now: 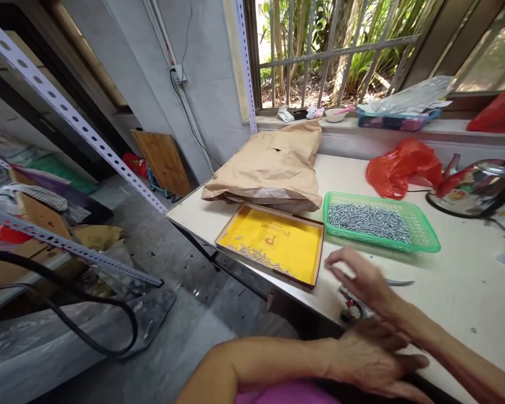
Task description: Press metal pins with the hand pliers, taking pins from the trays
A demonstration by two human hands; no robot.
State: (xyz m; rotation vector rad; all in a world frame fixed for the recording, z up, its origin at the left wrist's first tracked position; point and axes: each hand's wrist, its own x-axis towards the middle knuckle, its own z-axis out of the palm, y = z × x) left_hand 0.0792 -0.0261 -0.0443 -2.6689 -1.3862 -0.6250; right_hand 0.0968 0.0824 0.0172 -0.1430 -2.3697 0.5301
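Observation:
My right hand [362, 280] is over the table near the front edge, thumb and forefinger brought together in a pinch. Whatever lies between those fingertips is too small to make out. Lower down, my left hand [372, 359] crosses beneath the right forearm, its fingers spread and blurred. Under the right hand sits a small metal device [353, 310] with red parts, mostly hidden. Left of the hand is a shallow yellow-lined box [297, 247] with small metal pins or screws [256, 255] along its near side. A green plastic basket [425, 227] behind the hand holds many similar metal pieces [368, 221].
A large brown paper bag [273, 163] lies behind the box. Toward the back right are a red plastic bag [404, 168] and a steel kettle [480, 188]. A curved metal strip [399, 282] rests beside the right hand. A perforated metal frame [76, 120] stands at left.

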